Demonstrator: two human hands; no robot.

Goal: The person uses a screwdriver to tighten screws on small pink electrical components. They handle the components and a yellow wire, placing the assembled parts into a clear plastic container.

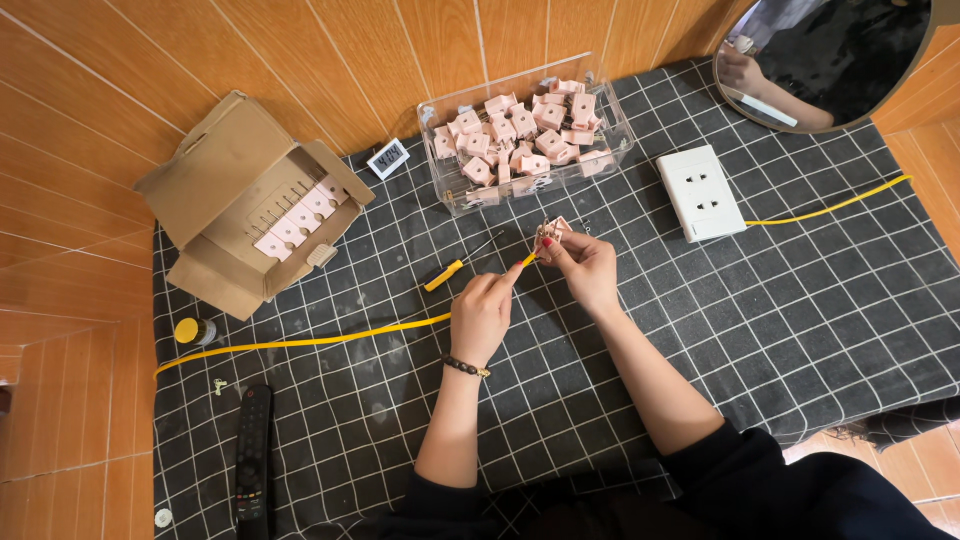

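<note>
My left hand (482, 310) pinches the end of a yellow cable (300, 341) that trails off to the left across the checked cloth. My right hand (580, 265) holds a small pink plug part (556, 228) with metal pins, just above the cable end. Both hands meet near the middle of the cloth. A screwdriver with a yellow handle (448, 273) lies just left of my left hand. Behind the hands stands a clear plastic box (443, 165) filled with several pink plug parts.
An open cardboard box (215, 180) holding pink parts sits at the left. A white wall socket (700, 192) with a yellow cable lies at the right. A small digital clock (387, 157), a yellow-capped bottle (193, 331), a black remote (253, 450) and a round mirror (830, 60) are around.
</note>
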